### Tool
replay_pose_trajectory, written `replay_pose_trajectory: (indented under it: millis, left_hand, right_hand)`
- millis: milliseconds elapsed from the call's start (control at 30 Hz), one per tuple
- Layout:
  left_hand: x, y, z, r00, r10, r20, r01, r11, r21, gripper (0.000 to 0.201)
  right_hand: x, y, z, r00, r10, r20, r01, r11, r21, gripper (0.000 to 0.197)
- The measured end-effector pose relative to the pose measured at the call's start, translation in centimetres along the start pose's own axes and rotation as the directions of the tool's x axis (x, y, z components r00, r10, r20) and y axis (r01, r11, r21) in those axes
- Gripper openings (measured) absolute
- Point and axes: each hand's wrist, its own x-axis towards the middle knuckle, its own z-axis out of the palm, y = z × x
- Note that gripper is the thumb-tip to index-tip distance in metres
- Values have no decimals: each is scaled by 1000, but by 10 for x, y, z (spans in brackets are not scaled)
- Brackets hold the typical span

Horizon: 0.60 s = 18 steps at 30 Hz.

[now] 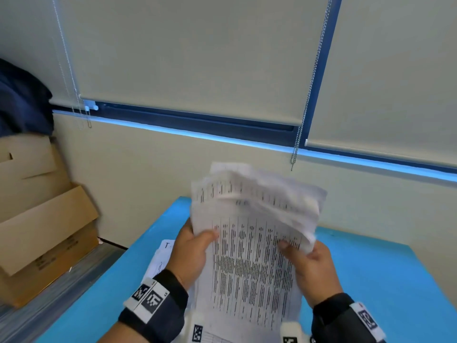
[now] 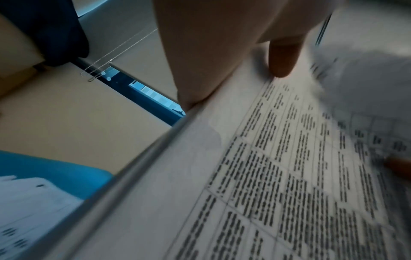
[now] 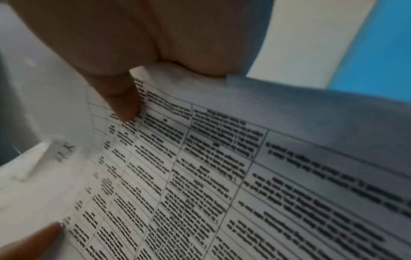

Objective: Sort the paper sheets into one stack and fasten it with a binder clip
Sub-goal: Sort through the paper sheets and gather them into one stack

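I hold a stack of printed paper sheets (image 1: 249, 258) upright above the blue table (image 1: 366, 273). My left hand (image 1: 191, 251) grips its left edge, thumb on the front page. My right hand (image 1: 311, 263) grips the right edge, thumb pressed on the print. The top ends of the sheets (image 1: 257, 191) curl over and fan out, blurred. In the left wrist view my thumb (image 2: 282, 59) lies on the page (image 2: 266, 176). In the right wrist view the thumb (image 3: 120, 100) presses the table of text (image 3: 200, 176). No binder clip is in view.
More loose sheets (image 1: 160, 258) lie on the table under my left wrist. Cardboard boxes (image 1: 42, 219) stand at the left beside the table, with dark cloth (image 1: 22, 100) above them. A wall with roller blinds and bead chains (image 1: 309, 95) is behind.
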Motion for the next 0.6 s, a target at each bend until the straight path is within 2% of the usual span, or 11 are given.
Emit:
replay_pose_trajectory:
  millis: [100, 200, 267, 367, 400, 467, 500, 533, 600]
  left_hand:
    - [6, 15, 5, 999, 42, -23, -43, 997, -58, 21]
    - [8, 3, 5, 1000, -27, -9, 27, 999, -37, 20]
    - [7, -14, 0, 996, -91, 16, 90, 995, 35, 26]
    - [9, -36, -17, 992, -125, -31, 128, 983, 135, 65]
    - [9, -42, -24, 986, -150, -79, 161, 973, 167, 79]
    - [3, -51, -33, 959, -219, -179, 246, 958, 149, 95]
    - [-1, -56, -36, 952, -241, -190, 261, 962, 84, 92]
    - [-6, -60, -36, 951, -257, -172, 260, 966, -6, 84]
    - [-14, -63, -35, 948, -304, -95, 281, 939, -200, 76]
  right_hand:
    - [5, -5, -1, 998, -48, 28, 45, 996, 80, 57]
    - [0, 2, 4, 999, 1, 48, 0, 1000, -30, 72]
    - [-4, 12, 5, 1000, 16, 15, -14, 994, -107, 64]
    - [-1, 9, 2, 993, 30, -118, -38, 997, -68, 16]
    - [1, 4, 1, 986, 50, -157, -53, 999, -12, 8]
    - [3, -3, -1, 978, 113, -177, -76, 976, 204, 10]
    - [3, -3, 0, 975, 151, -163, -88, 935, 342, 20]
    - [3, -2, 1, 969, 198, -145, -109, 877, 469, 29]
    - [3, 1, 5, 954, 275, -121, -143, 771, 621, 32]
